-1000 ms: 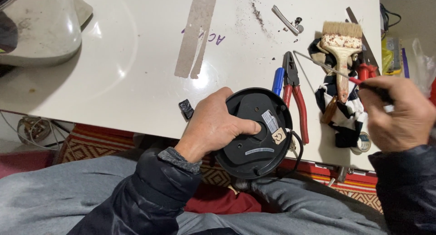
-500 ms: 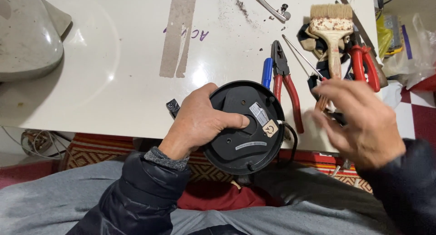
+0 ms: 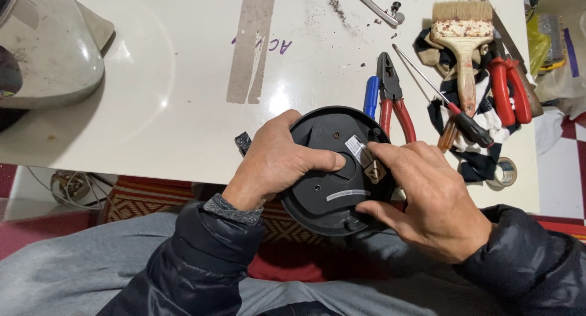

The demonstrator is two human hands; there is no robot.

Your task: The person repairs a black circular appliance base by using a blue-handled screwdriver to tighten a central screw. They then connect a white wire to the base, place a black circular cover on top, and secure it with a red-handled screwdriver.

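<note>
White and glossy, the desk [image 3: 152,108] carries a strip of worn grey tape [image 3: 251,47] with purple handwriting just beside it, and dark crumbs scattered near the far edge. At the near edge, over my lap, I hold the round black plastic appliance base [image 3: 332,175], underside up. My left hand [image 3: 278,160] is closed round its left rim, thumb laid across the middle. My right hand [image 3: 430,200] grips the right rim, forefinger resting on the labels and thumb at the lower edge.

Labels on the base: a small white rectangular sticker near the upper right, a brown diamond-shaped sticker touching it below, and a narrow white curved strip lower down.

Beyond the base lie red-handled pliers [image 3: 394,102], with a blue-handled tool [image 3: 371,95] just beside them. To the right, a striped black-and-white cloth [image 3: 470,160] bears a screwdriver with a black and orange handle [image 3: 455,117], a wooden paintbrush with pale bristles [image 3: 464,41] and red-handled cutters [image 3: 506,87]. A roll of tape [image 3: 505,172] sits near the desk's right corner. A grey metal kettle body [image 3: 43,53] stands at far left; its contents cannot be seen.
</note>
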